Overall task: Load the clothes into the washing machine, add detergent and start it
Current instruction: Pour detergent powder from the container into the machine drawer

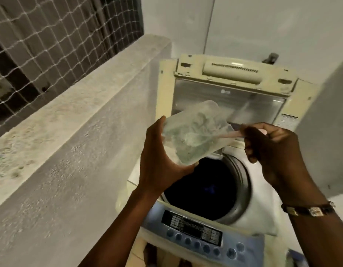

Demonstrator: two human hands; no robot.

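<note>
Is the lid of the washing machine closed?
No, the lid stands raised behind the open drum.

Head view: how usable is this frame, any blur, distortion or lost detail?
Head view: warm, dim light; wide-angle bending of the parapet wall; motion blur smears the control panel labels; the drum interior is near black; the clear container in the left hand is soft-edged.

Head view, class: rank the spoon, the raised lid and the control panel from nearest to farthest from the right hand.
1. Spoon: in the right hand.
2. Raised lid: standing open behind the hand.
3. Control panel: front edge of the machine, below the drum.
</note>
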